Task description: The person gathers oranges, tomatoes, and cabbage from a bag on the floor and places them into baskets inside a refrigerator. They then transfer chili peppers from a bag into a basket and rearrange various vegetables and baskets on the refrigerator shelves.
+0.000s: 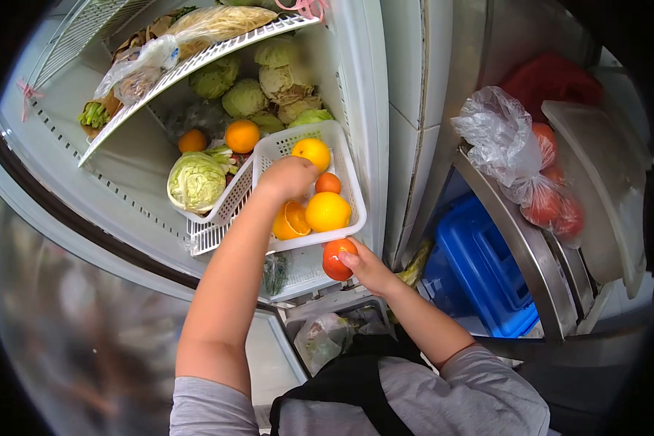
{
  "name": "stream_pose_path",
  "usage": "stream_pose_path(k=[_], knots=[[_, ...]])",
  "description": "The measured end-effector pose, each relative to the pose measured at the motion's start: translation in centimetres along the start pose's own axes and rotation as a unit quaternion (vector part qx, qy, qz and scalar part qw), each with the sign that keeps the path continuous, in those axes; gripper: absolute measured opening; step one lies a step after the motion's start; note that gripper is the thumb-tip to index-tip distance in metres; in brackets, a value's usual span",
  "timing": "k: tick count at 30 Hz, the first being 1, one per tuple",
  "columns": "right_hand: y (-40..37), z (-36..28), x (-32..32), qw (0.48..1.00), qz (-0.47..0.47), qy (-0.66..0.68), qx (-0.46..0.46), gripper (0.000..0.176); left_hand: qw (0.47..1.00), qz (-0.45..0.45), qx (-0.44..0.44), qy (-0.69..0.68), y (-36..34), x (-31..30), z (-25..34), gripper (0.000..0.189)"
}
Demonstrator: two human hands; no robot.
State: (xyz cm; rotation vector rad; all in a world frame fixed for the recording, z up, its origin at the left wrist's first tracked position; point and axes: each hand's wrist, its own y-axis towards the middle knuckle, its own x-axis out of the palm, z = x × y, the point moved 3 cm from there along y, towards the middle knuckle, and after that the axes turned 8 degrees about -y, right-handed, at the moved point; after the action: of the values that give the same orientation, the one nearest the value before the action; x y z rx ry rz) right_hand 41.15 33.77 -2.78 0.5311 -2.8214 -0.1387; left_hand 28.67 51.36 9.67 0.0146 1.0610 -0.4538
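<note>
A white plastic basket point(356, 207) stands inside the fridge with citrus fruit in it. My left hand point(289, 176) reaches down into it with curled fingers, right against a yellow-orange orange point(312, 153); what the fingers hold, if anything, is hidden beneath the hand. Close to it lie a small round orange fruit point(328, 183), a large orange point(328, 212) and a cut orange point(292, 221) with its flesh showing. In front of the basket's near rim, my right hand point(369, 270) is closed on a red tomato point(336, 260).
A second white basket point(232, 195) holds a cabbage point(196, 182) and an orange point(242, 136). More cabbages point(244, 98) sit behind. A wire shelf point(196, 69) with bagged vegetables hangs above. At right are bagged tomatoes point(543, 207) and a blue container point(479, 261).
</note>
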Motion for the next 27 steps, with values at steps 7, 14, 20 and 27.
stream_pose_path(k=[7,14,20,27], knots=[[0.7,-0.1,0.4,1.000,0.012,-0.020,-0.012,0.052,0.986,-0.048,-0.120,0.105,0.3,1.5,2.4,0.066],[0.7,-0.2,0.3,1.000,0.010,-0.027,-0.011,0.052,0.993,0.099,-0.002,-0.063,-3.0,-1.7,0.2,0.061],[0.6,0.2,1.4,0.998,0.025,0.034,0.044,0.052,0.616,-0.039,0.171,-0.768,-14.9,3.2,-4.0,0.075],[-0.1,-1.3,2.9,0.982,0.075,0.146,0.098,0.056,0.418,0.088,0.103,-0.898,-18.5,16.6,-6.3,0.078]])
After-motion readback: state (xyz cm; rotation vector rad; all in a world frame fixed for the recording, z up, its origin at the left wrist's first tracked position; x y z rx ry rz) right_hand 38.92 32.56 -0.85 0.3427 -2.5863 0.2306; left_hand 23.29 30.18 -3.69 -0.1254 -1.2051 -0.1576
